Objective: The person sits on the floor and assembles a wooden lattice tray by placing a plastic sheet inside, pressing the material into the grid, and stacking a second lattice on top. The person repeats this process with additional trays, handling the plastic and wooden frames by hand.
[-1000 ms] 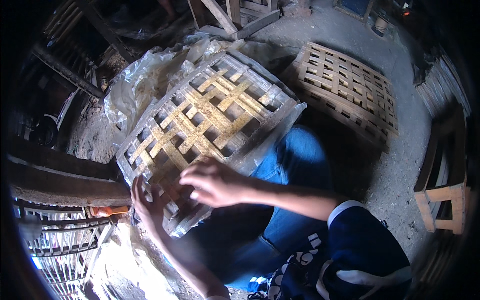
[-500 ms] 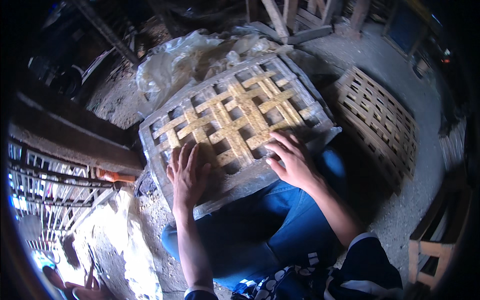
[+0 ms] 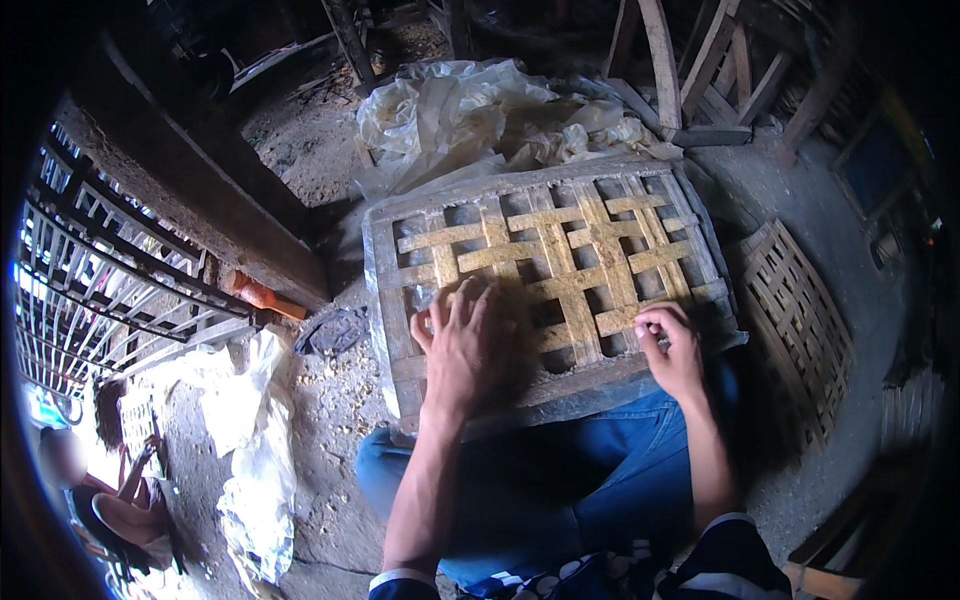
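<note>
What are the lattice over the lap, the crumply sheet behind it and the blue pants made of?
Lattice: probably bamboo or wood, rough and dull, because flat, yellowish strips cross each other; I can't tell which.
Sheet: likely thin plastic, since it's shiny, partly see-through and wrinkled.
Pants: maybe denim; the cloth looks blue and matte.

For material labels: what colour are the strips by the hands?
Yellowish-tan strips, crossing in a lattice; head view.

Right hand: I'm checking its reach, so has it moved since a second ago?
Yes, rightward: against the lattice, the right hand has gone from beside the left hand to near the lattice's right end.
</note>
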A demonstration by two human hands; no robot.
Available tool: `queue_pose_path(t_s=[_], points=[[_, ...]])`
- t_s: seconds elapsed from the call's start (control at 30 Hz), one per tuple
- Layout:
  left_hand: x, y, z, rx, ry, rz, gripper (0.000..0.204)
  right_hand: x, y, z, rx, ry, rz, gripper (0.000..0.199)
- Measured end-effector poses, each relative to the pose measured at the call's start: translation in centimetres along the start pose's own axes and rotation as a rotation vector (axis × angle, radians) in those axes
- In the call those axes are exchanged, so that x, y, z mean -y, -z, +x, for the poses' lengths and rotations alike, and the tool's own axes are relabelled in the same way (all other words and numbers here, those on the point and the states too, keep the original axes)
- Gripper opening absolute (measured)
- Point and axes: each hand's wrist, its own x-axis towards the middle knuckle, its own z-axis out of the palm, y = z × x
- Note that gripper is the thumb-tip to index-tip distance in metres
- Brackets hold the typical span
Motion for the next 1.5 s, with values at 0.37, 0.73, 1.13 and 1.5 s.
queue_pose_path(t_s=[0.37, 0.73, 1.13, 1.5], points=[[-2.3, -0.7, 0.8, 0.069, -0.280, -0.237, 0.061, -5.4, 5.7, 8.1, -0.129, 0.023, -0.071, 0.017], [-5.7, -1.4, 1.3, 0.428, -0.231, 0.026, 0.071, -21.4, 6.6, 31.7, 0.016, -0.199, -0.133, 0.026], [-6.7, 0.0, 3.4, 0.683, -0.077, -0.066, 0.079, -27.7, -2.7, 48.0, 0.275, -0.240, -0.955, 0.041], [-6.5, -0.9, 2.8, 0.613, -0.121, -0.069, 0.081, -27.4, -1.8, 46.7, 0.400, -0.345, -1.021, 0.087]])
